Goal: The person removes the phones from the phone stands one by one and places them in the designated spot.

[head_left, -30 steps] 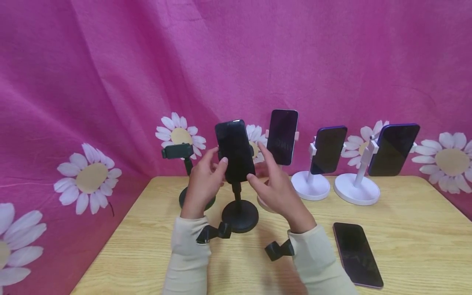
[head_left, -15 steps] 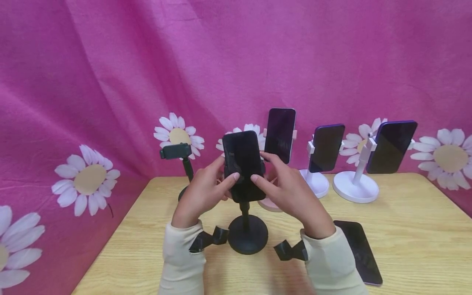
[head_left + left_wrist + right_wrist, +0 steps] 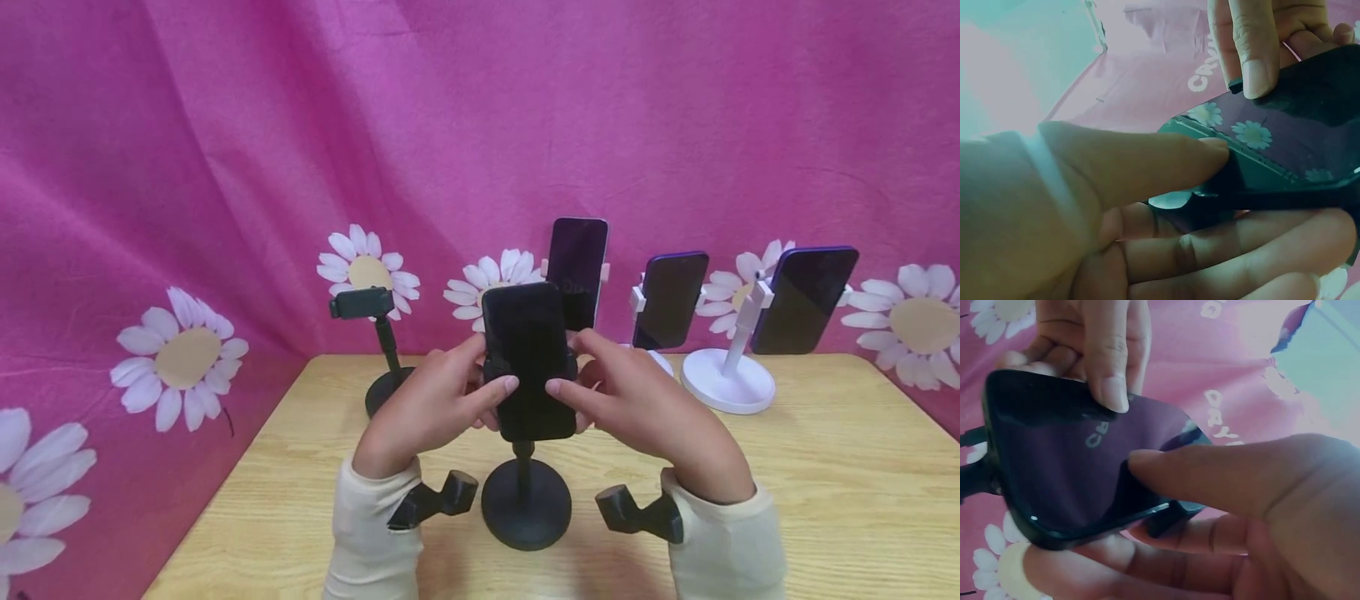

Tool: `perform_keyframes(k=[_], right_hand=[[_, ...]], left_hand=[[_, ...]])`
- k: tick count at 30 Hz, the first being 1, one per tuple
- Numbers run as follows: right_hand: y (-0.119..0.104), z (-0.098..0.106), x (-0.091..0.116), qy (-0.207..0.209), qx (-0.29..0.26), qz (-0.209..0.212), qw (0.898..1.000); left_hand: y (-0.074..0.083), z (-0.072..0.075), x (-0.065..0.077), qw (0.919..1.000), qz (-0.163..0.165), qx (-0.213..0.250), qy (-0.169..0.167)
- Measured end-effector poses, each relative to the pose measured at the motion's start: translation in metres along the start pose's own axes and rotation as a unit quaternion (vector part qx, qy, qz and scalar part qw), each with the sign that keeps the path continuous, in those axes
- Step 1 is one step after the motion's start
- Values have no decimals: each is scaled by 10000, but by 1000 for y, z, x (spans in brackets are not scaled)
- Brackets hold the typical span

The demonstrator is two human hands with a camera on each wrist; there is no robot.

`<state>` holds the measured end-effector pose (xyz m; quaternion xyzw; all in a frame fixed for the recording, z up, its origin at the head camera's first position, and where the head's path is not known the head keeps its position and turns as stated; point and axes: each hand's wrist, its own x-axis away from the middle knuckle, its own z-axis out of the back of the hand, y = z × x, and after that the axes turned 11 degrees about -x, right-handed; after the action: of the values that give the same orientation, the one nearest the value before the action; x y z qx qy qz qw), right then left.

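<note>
A black smartphone (image 3: 527, 358) sits upright in the clamp of a black phone stand (image 3: 527, 507). My left hand (image 3: 433, 404) grips its left side, thumb on the screen and fingers behind. On the right side my right hand (image 3: 648, 400) grips it in the same way. In the left wrist view the glossy screen (image 3: 1310, 134) reflects flowers, and the left fingers run along beneath the phone's edge. The right wrist view shows the right thumb pressed on the screen (image 3: 1066, 456), with a dark clamp arm (image 3: 1169, 520) at the edge.
Behind on the left stands another black phone stand (image 3: 362, 304) with its holder turned sideways. At the back, a phone (image 3: 577, 258) is in pink clamps. Two purple-edged phones (image 3: 670, 300) sit on white stands (image 3: 727, 381) to the right. A pink flowered cloth (image 3: 480, 125) hangs behind the wooden table (image 3: 277, 508).
The black stand and its phone have moved right and closer to me, both hands going with them. The phone is now more upright. The phone lying at right has become hidden by my right arm.
</note>
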<state>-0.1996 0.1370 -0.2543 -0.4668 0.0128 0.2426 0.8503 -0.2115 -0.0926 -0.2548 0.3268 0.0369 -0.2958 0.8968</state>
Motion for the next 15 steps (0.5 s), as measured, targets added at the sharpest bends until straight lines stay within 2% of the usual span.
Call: perform_keyframes(k=[7,15], right_hand=[[-1,7,5,-249,-186,-102,9995],[0,6,6,-242,-49,19,9997]], left_hand=[[9,-1,3,9994,108,-325,-20],[4,1,3,9987,-70,-496,133]])
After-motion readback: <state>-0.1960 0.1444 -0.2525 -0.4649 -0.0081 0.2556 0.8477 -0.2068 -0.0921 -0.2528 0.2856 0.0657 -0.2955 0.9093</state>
